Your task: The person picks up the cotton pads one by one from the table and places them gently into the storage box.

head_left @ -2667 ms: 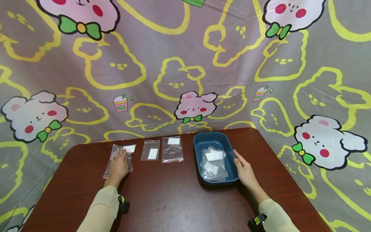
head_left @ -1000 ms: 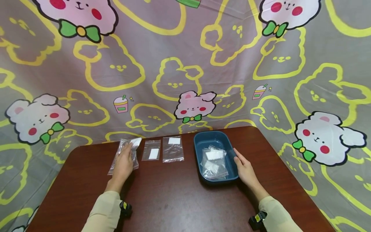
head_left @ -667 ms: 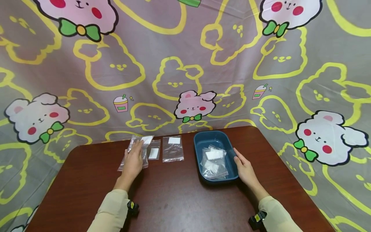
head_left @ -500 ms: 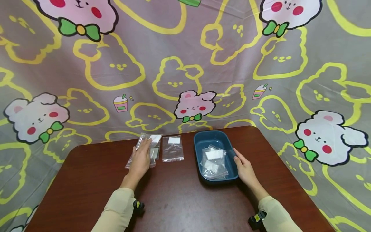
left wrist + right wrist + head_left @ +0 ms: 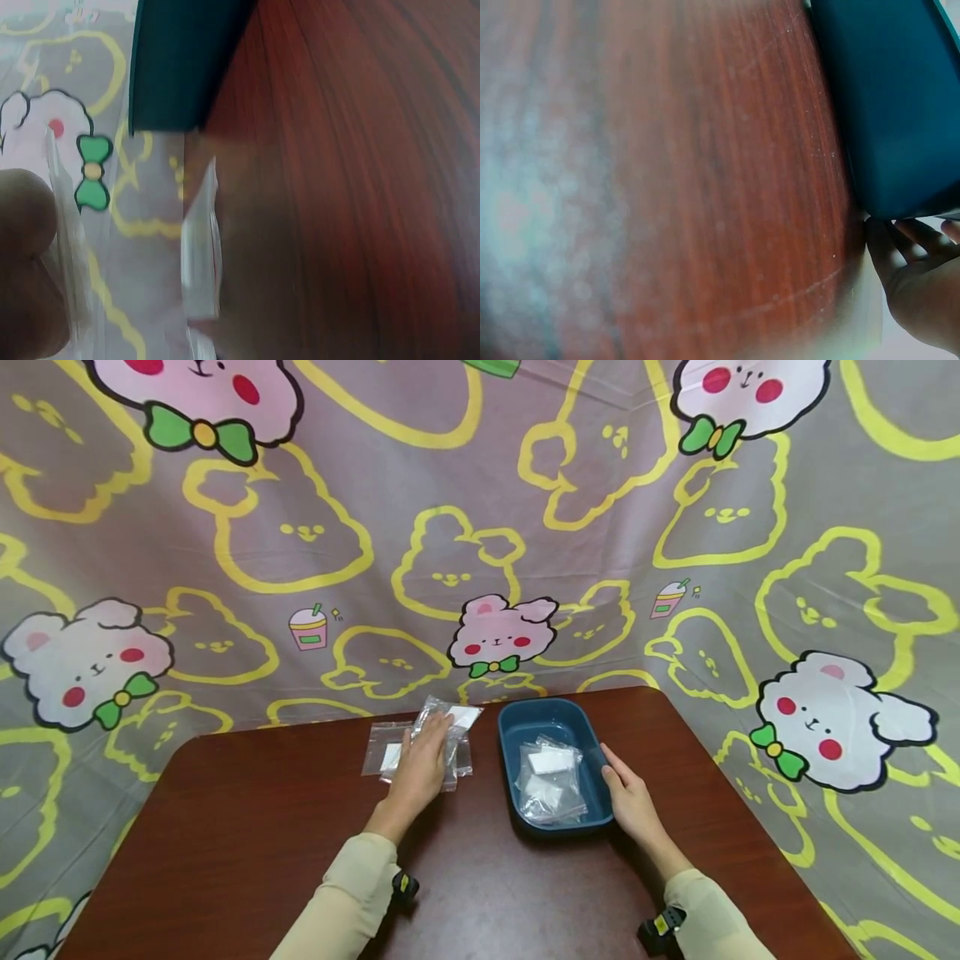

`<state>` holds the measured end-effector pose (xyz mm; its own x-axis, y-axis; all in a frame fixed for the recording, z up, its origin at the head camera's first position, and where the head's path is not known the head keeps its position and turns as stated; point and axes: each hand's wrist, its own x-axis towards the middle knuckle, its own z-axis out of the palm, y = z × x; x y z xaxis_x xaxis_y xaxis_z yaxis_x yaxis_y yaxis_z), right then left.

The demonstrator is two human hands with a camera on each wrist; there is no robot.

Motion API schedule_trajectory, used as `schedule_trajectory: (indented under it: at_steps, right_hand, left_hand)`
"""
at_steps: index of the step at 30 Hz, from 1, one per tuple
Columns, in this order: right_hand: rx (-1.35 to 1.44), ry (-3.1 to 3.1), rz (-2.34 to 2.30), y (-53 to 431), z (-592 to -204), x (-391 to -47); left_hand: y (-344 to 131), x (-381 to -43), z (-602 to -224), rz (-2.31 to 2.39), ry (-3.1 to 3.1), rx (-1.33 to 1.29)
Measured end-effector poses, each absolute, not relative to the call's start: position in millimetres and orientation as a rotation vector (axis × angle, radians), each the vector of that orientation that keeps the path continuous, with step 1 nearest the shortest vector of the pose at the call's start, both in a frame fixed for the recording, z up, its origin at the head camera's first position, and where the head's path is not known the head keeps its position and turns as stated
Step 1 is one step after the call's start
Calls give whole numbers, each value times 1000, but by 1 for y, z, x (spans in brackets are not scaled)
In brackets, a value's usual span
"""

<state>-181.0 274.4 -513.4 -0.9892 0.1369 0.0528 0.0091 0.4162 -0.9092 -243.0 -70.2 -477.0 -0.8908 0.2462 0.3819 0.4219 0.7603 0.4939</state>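
Observation:
My left hand pinches a clear zip bag with a white rectangular piece in it. In the left wrist view the fingers lie along the raised bag. Beneath it, two flat clear bags lie on the table: the left bag shows at one side, and the right bag is mostly covered. My right hand touches the right outer wall of the blue bin with extended fingers. Inside the bin, several similar bags are piled.
The brown wooden table ends at a patterned cloth hung behind it and at both sides. The bin stands just right of the flat bags. Each wrist wears a small black camera.
My left hand has carried the bag from the table's far left to the right, over the two flat bags. The right hand and the bin have stayed in place.

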Motion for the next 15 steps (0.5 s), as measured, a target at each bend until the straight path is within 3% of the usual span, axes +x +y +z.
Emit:
schedule_trajectory:
  at_steps: [15]
  right_hand:
    - [-136,-2524,1631,275,-516,-182]
  left_hand:
    - [20,-238,-469,-773,-2723,-737]
